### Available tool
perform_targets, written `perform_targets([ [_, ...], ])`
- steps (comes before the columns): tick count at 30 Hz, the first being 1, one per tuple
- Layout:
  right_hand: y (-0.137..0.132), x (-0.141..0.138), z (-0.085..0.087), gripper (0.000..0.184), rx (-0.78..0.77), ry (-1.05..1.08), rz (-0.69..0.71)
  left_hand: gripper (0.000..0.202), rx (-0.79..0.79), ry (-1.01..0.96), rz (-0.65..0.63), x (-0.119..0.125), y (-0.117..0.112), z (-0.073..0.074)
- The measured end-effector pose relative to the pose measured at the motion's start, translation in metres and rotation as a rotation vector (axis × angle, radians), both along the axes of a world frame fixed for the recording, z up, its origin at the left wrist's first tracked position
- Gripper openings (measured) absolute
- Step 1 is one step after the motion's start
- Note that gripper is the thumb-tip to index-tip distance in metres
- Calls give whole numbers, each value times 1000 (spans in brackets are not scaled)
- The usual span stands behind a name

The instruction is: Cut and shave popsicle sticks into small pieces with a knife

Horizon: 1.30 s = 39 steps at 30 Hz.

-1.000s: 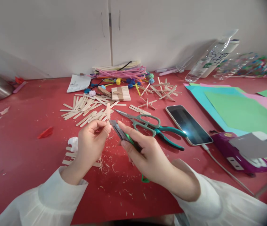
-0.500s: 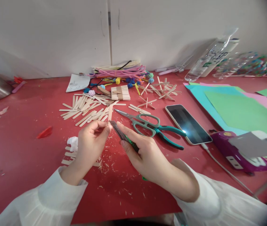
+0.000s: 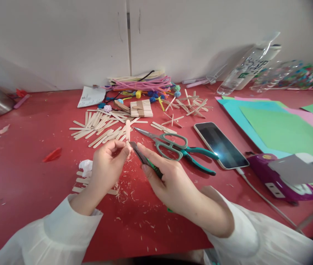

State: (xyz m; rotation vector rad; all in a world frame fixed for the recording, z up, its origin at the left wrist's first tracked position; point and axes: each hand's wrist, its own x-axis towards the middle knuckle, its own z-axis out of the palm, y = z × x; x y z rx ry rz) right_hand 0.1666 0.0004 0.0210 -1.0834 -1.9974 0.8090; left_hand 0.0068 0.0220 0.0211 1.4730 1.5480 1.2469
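Wooden stick (image 3: 128, 129) in left hand (image 3: 108, 160) is well inside table edge (image 3: 150, 251).

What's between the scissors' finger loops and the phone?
Head view: a teal-handled tool, its two handles spreading from the scissors toward the phone.

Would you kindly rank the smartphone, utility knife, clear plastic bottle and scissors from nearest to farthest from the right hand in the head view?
1. Utility knife: held in the right hand.
2. Scissors: just beyond the hand.
3. Smartphone: farther out, to the right.
4. Clear plastic bottle: at the back right, tilted.
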Motion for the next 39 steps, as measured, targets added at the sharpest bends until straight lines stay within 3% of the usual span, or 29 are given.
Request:
perform_targets([
  [14,2,1,-3,50,56,-36,2,14,39,136,6,0,-1,1],
  [24,0,0,2,51,-42,-5,-29,11,153,373,21,-1,-3,-2],
  [33,-2,-3,-12,52,265,-245,-104,14,146,374,36,3,-5,1],
  [35,-2,-4,-10,51,192,-197,-100,14,142,372,38,2,-5,0],
  [39,1,-5,2,50,-216,76,-50,15,170,427,62,1,-4,-5],
])
